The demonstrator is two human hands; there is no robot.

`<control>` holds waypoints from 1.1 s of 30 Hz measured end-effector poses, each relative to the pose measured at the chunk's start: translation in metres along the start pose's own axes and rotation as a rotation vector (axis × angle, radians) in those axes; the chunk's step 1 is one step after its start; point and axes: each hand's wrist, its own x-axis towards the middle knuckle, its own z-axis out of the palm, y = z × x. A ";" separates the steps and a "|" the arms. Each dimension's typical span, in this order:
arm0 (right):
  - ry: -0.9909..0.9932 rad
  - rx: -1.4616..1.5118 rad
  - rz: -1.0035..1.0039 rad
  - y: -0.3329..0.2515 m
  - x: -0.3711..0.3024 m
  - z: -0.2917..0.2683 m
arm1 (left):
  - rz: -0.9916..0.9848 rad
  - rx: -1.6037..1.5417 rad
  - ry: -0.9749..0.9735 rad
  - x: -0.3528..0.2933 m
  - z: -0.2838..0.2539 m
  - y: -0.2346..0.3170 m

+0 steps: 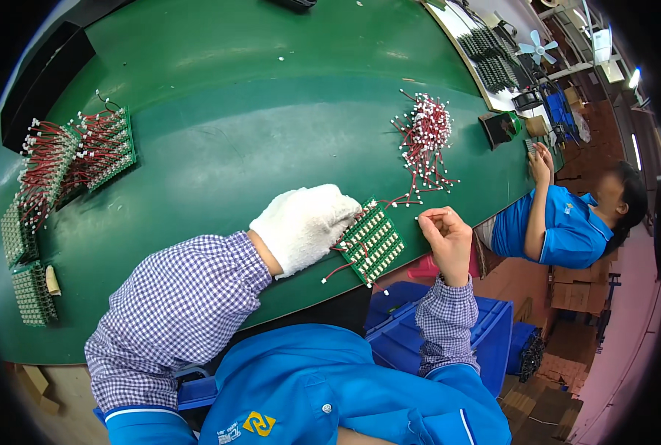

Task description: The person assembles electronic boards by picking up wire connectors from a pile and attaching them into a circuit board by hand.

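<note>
My left hand [304, 226], in a white knitted glove, is closed on the upper left edge of a green circuit board panel [381, 241]. The panel is tilted above the table's near edge and carries rows of small pale connectors. Several short red wires with white plugs hang from its left and lower sides. To the panel's right, my bare right hand [449, 236] pinches thumb and forefinger together, with a tiny white connector [417, 218] at the tips. Its wire, if any, is hidden. A loose pile of red wires with white plugs [427, 130] lies beyond both hands.
On the green table [256, 133], wired panels [108, 148] stand at left, with bare panels [34, 297] nearer me. A black box [45, 81] is behind them. Blue bins [486, 334] stand below the near edge. At right, a co-worker [560, 222] in blue sits by a dark container [501, 130].
</note>
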 end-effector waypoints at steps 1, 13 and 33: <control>0.010 -0.025 -0.013 0.000 -0.001 0.001 | -0.001 0.009 -0.005 0.000 0.000 0.000; -0.249 0.285 0.007 -0.060 -0.007 0.042 | -0.002 -0.021 0.006 -0.001 0.004 -0.003; -0.279 -0.036 -0.332 -0.057 -0.008 0.059 | 0.008 0.006 -0.009 0.000 0.003 -0.002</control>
